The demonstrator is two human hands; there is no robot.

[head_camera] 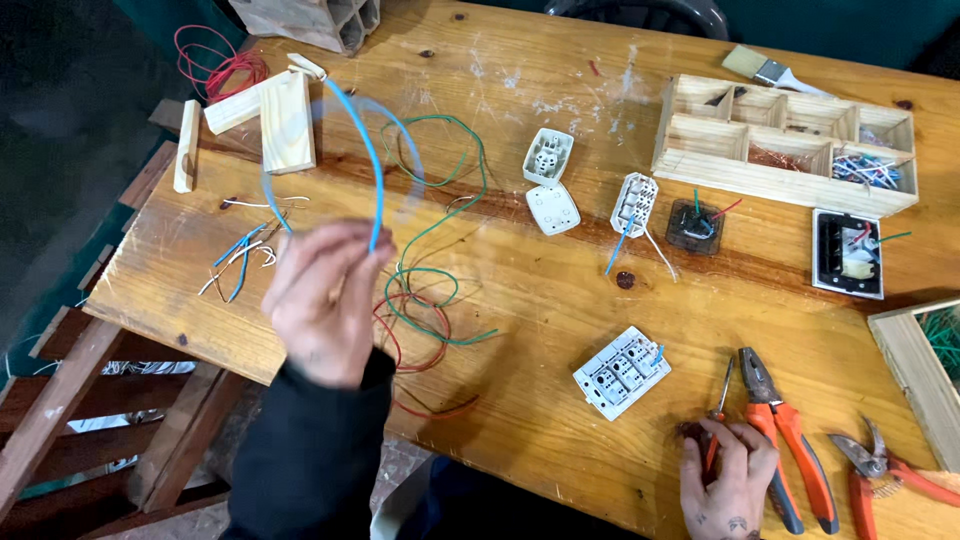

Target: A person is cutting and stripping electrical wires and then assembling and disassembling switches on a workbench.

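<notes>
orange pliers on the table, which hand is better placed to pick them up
Probably the right hand: it rests on the table at a small screwdriver, right beside the orange pliers. The left hand is raised far across the table, holding up a blue wire.

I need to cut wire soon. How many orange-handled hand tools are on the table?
3: a screwdriver under the right hand, pliers just right of that hand, and cutters near the table's right edge. Others may lie out of view.
</notes>
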